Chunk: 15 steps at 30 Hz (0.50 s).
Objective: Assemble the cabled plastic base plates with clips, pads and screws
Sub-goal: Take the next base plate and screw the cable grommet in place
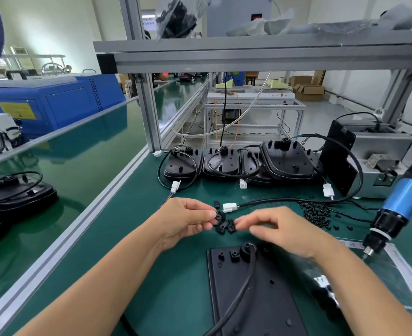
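Left hand (188,220) up over the green mat (132,238), thumb and forefinger pinched on one small black clip (218,215). Right hand (276,227) close by, fingertips curled toward the loose clips (226,227), grip unclear. Base plate (253,294) flat just below, cable (239,294) trailing across it. Probably featherweight, stiff, slippery little parts: best nipped by the edges, easily flicked away. Screws (317,213) scattered right, near the electric screwdriver (394,207).
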Each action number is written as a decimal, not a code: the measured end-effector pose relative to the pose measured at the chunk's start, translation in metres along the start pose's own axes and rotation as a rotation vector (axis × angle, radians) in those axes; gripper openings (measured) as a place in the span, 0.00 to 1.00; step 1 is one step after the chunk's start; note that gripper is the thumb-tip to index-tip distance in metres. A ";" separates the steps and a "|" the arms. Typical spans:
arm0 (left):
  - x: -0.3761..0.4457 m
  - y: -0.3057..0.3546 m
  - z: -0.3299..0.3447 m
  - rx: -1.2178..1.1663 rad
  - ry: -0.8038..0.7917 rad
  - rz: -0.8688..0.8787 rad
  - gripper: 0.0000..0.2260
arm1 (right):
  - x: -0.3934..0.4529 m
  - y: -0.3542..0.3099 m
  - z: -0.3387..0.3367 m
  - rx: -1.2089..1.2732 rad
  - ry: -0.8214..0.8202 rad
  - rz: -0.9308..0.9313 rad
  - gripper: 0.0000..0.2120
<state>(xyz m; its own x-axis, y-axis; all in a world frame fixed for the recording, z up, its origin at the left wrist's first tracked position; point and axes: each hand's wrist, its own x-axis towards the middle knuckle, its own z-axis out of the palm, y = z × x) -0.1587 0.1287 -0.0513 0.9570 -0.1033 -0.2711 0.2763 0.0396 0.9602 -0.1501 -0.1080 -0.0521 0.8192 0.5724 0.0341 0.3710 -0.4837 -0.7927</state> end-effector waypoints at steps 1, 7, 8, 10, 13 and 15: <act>-0.004 0.001 0.001 0.019 -0.037 0.000 0.02 | -0.010 0.000 -0.004 0.076 -0.104 -0.019 0.15; -0.025 0.006 0.019 0.149 -0.257 0.024 0.03 | -0.023 0.001 0.001 0.211 -0.170 -0.064 0.08; -0.026 0.007 0.022 0.191 -0.261 0.042 0.02 | -0.022 0.001 0.003 0.212 -0.150 -0.066 0.07; -0.028 0.006 0.024 0.258 -0.260 0.076 0.03 | -0.020 0.001 0.009 0.211 -0.107 -0.076 0.06; -0.029 0.005 0.024 0.307 -0.258 0.107 0.03 | -0.020 0.002 0.015 0.189 -0.036 -0.077 0.04; -0.030 0.005 0.024 0.323 -0.255 0.124 0.03 | -0.021 0.001 0.018 0.170 -0.006 -0.077 0.03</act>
<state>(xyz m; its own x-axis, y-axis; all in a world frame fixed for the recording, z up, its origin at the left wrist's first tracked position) -0.1880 0.1083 -0.0367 0.9175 -0.3614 -0.1661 0.0799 -0.2416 0.9671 -0.1750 -0.1085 -0.0644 0.7885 0.6076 0.0952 0.3525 -0.3197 -0.8795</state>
